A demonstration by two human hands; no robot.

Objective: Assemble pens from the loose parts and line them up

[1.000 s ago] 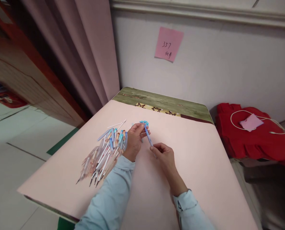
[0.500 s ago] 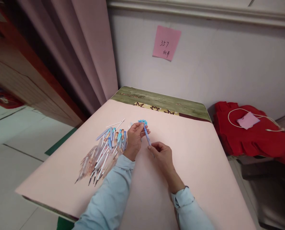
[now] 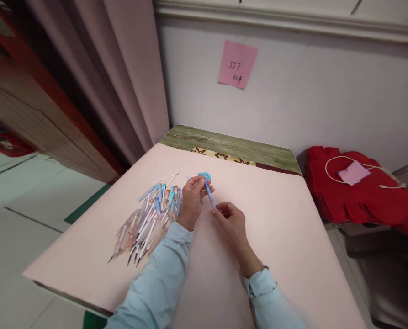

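Between my two hands a slim blue pen (image 3: 209,195) is held at a slant over the table. My left hand (image 3: 193,195) pinches its upper end, and my right hand (image 3: 231,220) grips the lower end between thumb and fingers. Just beyond my left fingers lies a cluster of small bright-blue pieces (image 3: 206,175). To the left of my left hand is a pile of pen parts (image 3: 152,214): blue and brown barrels, clear tubes and white refills with dark tips. Two thin white refills (image 3: 166,177) lie at its far end.
The table (image 3: 275,256) has a pale pink cover and a green wood-patterned far edge (image 3: 231,141) against the wall. A pink note (image 3: 238,65) hangs there. On the right, red cloth (image 3: 344,201) carries a white cable (image 3: 330,165) and a pink paper. A curtain (image 3: 128,68) hangs at left.
My right hand has shifted very slightly, still on the pen's lower end. The view has tilted a little; the pen and pile look otherwise the same.
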